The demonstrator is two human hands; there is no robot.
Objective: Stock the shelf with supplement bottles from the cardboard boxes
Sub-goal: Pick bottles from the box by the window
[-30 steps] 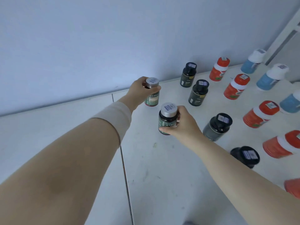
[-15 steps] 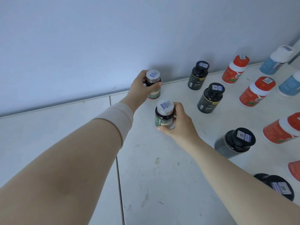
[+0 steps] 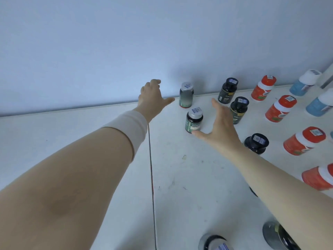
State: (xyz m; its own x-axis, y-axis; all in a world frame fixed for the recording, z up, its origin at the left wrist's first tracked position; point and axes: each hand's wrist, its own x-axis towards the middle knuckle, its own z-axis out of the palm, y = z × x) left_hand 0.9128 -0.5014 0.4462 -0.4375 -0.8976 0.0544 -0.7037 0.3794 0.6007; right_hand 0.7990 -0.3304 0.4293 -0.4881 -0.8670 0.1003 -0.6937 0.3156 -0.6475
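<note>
The left hand is hovering with fingers spread, holding nothing, and one silver-capped bottle is standing on the shelf just right of it. The right hand is also gripping nothing, and a second silver-capped bottle is standing just left of its thumb.

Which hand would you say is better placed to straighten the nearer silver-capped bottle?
Probably the right hand: it is open beside the nearer bottle, thumb by its base. The left hand is open farther back, next to the rear bottle.
</note>
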